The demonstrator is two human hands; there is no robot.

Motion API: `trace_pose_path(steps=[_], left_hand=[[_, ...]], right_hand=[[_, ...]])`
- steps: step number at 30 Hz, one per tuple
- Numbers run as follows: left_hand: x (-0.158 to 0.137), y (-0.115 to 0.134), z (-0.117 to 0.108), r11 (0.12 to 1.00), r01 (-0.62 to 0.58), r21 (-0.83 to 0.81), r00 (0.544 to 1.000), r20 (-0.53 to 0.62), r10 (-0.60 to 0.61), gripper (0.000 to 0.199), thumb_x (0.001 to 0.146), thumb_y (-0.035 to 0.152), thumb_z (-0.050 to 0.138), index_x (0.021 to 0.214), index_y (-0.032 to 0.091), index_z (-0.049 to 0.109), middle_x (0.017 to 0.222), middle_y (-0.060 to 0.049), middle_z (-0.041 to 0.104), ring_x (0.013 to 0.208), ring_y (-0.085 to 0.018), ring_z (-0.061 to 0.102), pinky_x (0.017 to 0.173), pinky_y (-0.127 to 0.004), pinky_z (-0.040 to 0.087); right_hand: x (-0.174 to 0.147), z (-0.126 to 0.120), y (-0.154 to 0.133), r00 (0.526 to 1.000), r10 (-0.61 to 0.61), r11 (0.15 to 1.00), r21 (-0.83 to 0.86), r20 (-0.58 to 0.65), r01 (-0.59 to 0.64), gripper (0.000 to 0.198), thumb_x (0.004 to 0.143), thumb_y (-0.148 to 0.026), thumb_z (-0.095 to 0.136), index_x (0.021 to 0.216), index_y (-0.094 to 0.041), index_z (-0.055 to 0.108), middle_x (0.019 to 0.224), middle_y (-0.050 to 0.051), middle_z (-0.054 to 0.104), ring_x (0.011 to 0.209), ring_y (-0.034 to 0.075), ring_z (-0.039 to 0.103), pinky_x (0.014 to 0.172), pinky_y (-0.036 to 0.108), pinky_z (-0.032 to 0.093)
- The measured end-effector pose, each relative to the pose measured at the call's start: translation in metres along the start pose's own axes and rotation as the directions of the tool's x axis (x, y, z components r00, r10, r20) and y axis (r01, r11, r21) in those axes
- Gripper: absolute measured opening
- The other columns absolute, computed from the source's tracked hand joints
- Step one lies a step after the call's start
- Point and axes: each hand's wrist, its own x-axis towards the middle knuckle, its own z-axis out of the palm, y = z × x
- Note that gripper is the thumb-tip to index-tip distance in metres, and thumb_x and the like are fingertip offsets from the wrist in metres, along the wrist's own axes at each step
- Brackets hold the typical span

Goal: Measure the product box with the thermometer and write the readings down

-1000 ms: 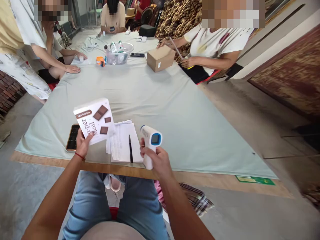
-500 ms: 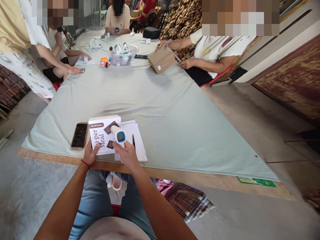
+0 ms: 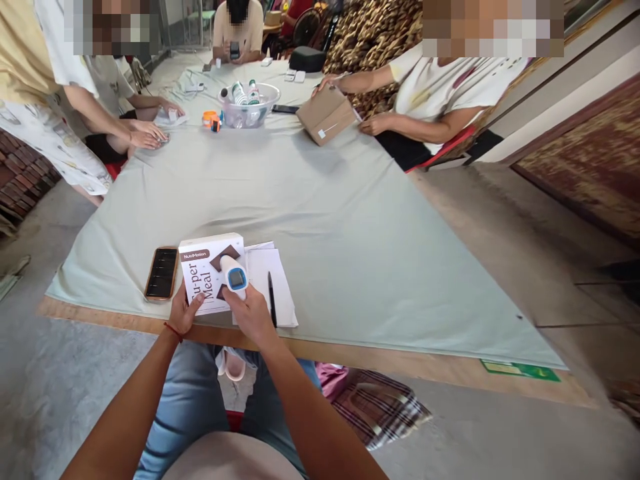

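My left hand (image 3: 186, 307) grips the lower left edge of a white box (image 3: 201, 252) printed "NutriMotion" and "Meal", which is tilted up at the table's near edge. In my right hand (image 3: 253, 312) is a white infrared thermometer (image 3: 235, 275) with a blue-rimmed screen, its head over the front of the box. White paper sheets (image 3: 284, 300) lie to the right, partly under the box and my right hand. On them rests a black pen (image 3: 271, 293). Left of the box lies a phone (image 3: 163, 273) in a brown case.
A pale green cloth (image 3: 350, 253) covers the table. Farther back stand a clear plastic basin (image 3: 250, 117) with bottles and an orange tape measure (image 3: 211, 120). At right, a seated person handles a cardboard box (image 3: 326, 119). Other people are at the left and far end.
The thermometer has shifted slightly left and tilts more over the box. More of the pen shows beside my right hand. At the left, a co-worker's second hand has come down to the table.
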Motion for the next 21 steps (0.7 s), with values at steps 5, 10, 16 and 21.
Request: trace_pose_path(steps=[5, 10, 16, 21], left_hand=[[-0.0031, -0.001, -0.0007, 1.0, 0.014, 0.016, 1.0, 0.003, -0.014, 0.051, 0.088, 0.046, 0.057, 0.129, 0.015, 0.052, 0.114, -0.012, 0.066, 0.108, -0.029, 0.059, 0.096, -0.046, 0.046], [-0.0044, -0.0022, -0.0016, 0.999, 0.026, 0.031, 1.0, 0.011, -0.026, 0.053, 0.088, 0.046, 0.057, 0.13, 0.015, 0.051, 0.115, -0.012, 0.065, 0.106, -0.029, 0.06, 0.094, -0.044, 0.047], [-0.0045, -0.0013, -0.0016, 0.998, 0.037, 0.048, 0.999, 0.009, -0.038, 0.054, 0.088, 0.047, 0.057, 0.131, 0.016, 0.05, 0.113, -0.012, 0.066, 0.108, -0.03, 0.06, 0.094, -0.044, 0.048], [-0.0038, -0.0025, -0.0015, 0.999, 0.039, 0.016, 0.999, 0.006, -0.039, 0.053, 0.086, 0.046, 0.06, 0.129, 0.017, 0.051, 0.117, -0.012, 0.064, 0.112, -0.03, 0.058, 0.096, -0.045, 0.047]], right_hand=[[0.0002, -0.0019, -0.0002, 1.0, 0.001, 0.998, -0.055, 0.029, 0.001, 0.032, 0.077, -0.051, 0.046, 0.075, -0.02, 0.055, 0.073, 0.004, 0.062, 0.07, 0.02, 0.055, 0.065, 0.031, 0.043], [-0.0008, -0.0012, -0.0008, 1.0, 0.006, 0.999, -0.044, 0.022, -0.005, 0.034, 0.079, -0.051, 0.046, 0.081, -0.019, 0.057, 0.078, 0.006, 0.064, 0.076, 0.022, 0.057, 0.067, 0.032, 0.044], [-0.0017, -0.0015, -0.0008, 1.0, 0.019, 0.999, -0.038, 0.012, -0.018, 0.03, 0.078, -0.048, 0.05, 0.08, -0.019, 0.058, 0.076, 0.004, 0.064, 0.073, 0.02, 0.056, 0.067, 0.031, 0.044], [-0.0018, 0.0006, -0.0012, 1.0, 0.029, 1.0, -0.006, -0.004, -0.029, 0.03, 0.077, -0.047, 0.051, 0.083, -0.019, 0.059, 0.079, 0.004, 0.065, 0.076, 0.021, 0.056, 0.069, 0.032, 0.044]])
